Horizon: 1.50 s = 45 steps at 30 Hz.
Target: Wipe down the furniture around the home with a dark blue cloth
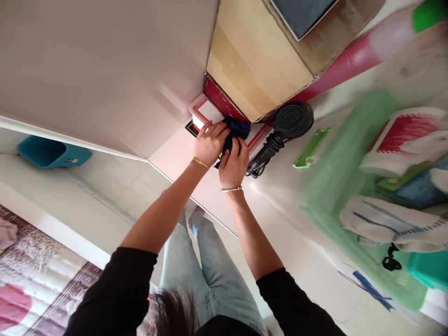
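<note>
Both of my hands are on a dark navy, soft-looking cloth bundle on the pale tabletop. My left hand lies across its left side with the fingers bent over it. From the near side, my right hand grips the bundle with curled fingers. A small yellow patch shows between the hands; what it belongs to I cannot make out. Just beyond my left hand is a pink-rimmed white box, with a black card with a yellow line by it. A black hair dryer lies to the right of my right hand.
A cardboard box stands behind, over a dark red box. On the right are a green plastic piece, a pale green basket with socks and packs, and a pink bottle. A teal bin stands at left.
</note>
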{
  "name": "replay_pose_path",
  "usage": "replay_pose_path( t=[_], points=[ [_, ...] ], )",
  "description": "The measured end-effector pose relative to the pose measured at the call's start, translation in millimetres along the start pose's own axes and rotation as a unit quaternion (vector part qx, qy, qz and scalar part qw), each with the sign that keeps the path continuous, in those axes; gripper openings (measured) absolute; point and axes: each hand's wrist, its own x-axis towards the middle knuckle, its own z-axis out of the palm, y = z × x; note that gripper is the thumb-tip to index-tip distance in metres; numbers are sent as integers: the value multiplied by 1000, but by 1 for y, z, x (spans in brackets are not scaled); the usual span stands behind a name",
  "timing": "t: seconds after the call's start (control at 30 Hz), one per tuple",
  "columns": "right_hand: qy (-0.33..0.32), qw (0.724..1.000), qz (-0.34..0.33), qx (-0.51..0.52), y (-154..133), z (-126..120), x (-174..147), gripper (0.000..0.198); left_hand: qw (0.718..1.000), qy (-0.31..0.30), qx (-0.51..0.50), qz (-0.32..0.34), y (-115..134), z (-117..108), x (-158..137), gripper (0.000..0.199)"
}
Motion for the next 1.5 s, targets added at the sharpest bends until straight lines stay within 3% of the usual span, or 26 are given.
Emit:
replay_pose_path(
  t=[0.17, 0.27, 0.4, 0.5, 0.63, 0.77, 0.83, 0.93, 1.07, 1.17, 1.23, 1.33, 1.43, 1.5],
  points=[
    [-56, 994, -47, 76, -24, 34, 27, 47, 998, -24, -56, -21, -37, -35, 16, 26],
    [-91, 994, -41, 53, -49, 53, 55, 44, 992, -7, -114, -61, -57, -49, 29, 25],
    [-141, 989, -52, 0, -57, 46, 74, 40, 980, 7, -179, -86, -63, -44, 31, 17],
    [-165, 984, -43, -45, -43, 11, 60, 39, 978, -5, -193, -79, -40, -28, 19, 13],
    [-148, 984, 4, -102, -11, -36, 21, 37, 987, -60, -145, -27, 18, -5, -6, 27],
    [-80, 995, -17, -53, 11, -46, -6, 42, 993, -98, -70, 14, 48, 1, -21, 37],
    [-69, 997, -32, 4, 9, -34, -4, 45, 994, -95, -58, 18, 39, -4, -22, 37],
    [-93, 992, -37, 75, -11, -2, 17, 44, 997, -57, -60, -5, 7, -18, -13, 33],
    [-123, 987, -50, 91, -47, 41, 61, 33, 992, 14, -69, -104, -42, -37, 8, 22],
    [-140, 982, -75, 102, -63, 53, 75, 30, 981, 37, -56, -182, -62, -49, 7, 19],
    [-159, 973, -104, 129, -66, 49, 63, 33, 977, 42, -41, -205, -62, -59, -13, 26],
    [-160, 967, -112, 166, -63, 34, 11, 33, 977, 41, -23, -209, -41, -76, -72, 25],
    [-106, 966, -14, 236, -64, 21, -55, 24, 979, 17, -26, -203, -9, -90, -136, 11],
    [-68, 951, 77, 292, -71, 15, -86, 19, 972, 16, -39, -229, 11, -98, -161, 6]
  ],
)
